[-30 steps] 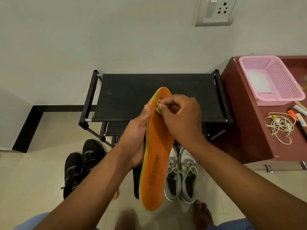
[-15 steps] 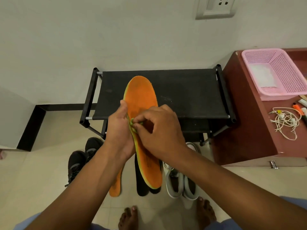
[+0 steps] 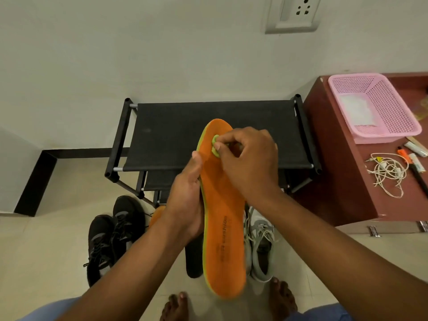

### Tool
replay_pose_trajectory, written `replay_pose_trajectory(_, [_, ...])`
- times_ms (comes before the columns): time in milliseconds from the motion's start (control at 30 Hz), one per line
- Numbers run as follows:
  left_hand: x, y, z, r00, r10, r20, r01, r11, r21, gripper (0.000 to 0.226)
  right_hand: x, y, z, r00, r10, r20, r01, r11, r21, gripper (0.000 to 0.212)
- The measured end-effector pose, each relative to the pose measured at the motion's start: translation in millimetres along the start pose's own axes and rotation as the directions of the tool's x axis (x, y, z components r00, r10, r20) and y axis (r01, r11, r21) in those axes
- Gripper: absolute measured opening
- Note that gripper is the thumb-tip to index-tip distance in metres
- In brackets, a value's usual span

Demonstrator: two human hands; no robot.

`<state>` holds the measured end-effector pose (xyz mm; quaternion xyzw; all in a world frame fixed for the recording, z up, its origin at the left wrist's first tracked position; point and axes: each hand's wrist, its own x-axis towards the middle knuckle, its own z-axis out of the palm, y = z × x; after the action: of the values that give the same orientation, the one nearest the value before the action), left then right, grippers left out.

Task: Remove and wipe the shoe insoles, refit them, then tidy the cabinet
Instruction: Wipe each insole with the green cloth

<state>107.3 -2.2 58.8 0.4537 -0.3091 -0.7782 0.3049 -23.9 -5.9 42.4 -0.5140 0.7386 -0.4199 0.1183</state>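
An orange insole (image 3: pixel 223 230) with a green edge stands lengthwise in front of me, toe end up. My left hand (image 3: pixel 186 202) grips its left edge at mid-length. My right hand (image 3: pixel 249 163) pinches a small green cloth (image 3: pixel 215 147) and presses it on the insole near the toe. Below on the floor lie a second orange insole (image 3: pixel 157 215), mostly hidden by my left arm, and a black insole (image 3: pixel 193 260). A pair of black shoes (image 3: pixel 111 235) sits at the left, a pair of grey shoes (image 3: pixel 260 246) at the right.
A black shoe rack (image 3: pixel 176 133) stands against the wall. To the right is a brown cabinet (image 3: pixel 342 172) bearing a pink basket (image 3: pixel 393 107), a tangled white cable (image 3: pixel 386 174) and some pens. My bare feet (image 3: pixel 281 297) are on the tiled floor.
My right hand with the cloth has moved from the insole's middle up to its toe end. The insole has swung from leaning left to nearly upright and shifted right.
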Motion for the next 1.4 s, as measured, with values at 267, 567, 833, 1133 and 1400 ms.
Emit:
replay_pose_trajectory(267, [6.9, 17.7, -19.3, 0.998, 0.019, -0.059, -0.022, 0.998, -0.058, 0.071, -34.4, -18.0, 17.6, 0.967, -0.203, 0.153, 0.212, 0.976, -0.048, 0.009])
replay_pose_trajectory(567, [0.9, 7.3, -2.5, 0.999, 0.042, -0.033, -0.041, 0.999, 0.005, 0.054, 7.7, 8.9, -4.1, 1.0, 0.009, -0.026, -0.013, 0.987, -0.159, 0.01])
replay_pose_trajectory(833, [4.9, 32.6, -24.4, 0.985, -0.005, -0.172, -0.009, 0.997, -0.081, 0.063, -40.2, -14.0, 16.4, 0.973, -0.139, 0.182, 0.144, 0.989, -0.017, 0.005])
replay_pose_trajectory(1133, [6.2, 24.0, -19.0, 0.99, -0.001, -0.141, 0.008, 0.999, 0.049, 0.043, -9.6, 5.0, 7.1, 0.999, -0.025, 0.048, 0.028, 0.998, -0.063, 0.005])
replay_pose_trajectory(1400, [7.4, 37.0, -31.8, 0.971, 0.003, -0.238, -0.016, 0.998, -0.054, 0.049, -35.4, -15.7, 12.6, 0.975, -0.048, 0.216, 0.04, 0.998, 0.042, 0.005])
